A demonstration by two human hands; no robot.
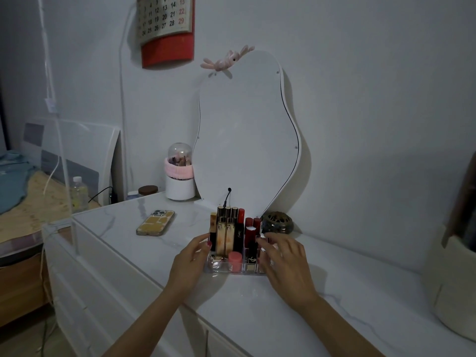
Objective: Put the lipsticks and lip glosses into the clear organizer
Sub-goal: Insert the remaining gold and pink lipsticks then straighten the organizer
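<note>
White marble-look surface [257, 305] against a pale wall. Clear organizer [219, 269] stands mid-surface, packed with upright lipsticks [251, 237] and lip glosses [223, 234]. Left hand [190, 258] open, fingers at its left wall; right hand [286, 264] open, fingertips at its right side. Advice: steady both walls, avoid tipping tubes. One black tube carries a gold monogram; wall calendar [164, 19] reads 15, 22, 29.

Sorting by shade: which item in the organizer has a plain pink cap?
The short pink-capped tube in the front row; the others are gold, black or red.
</note>
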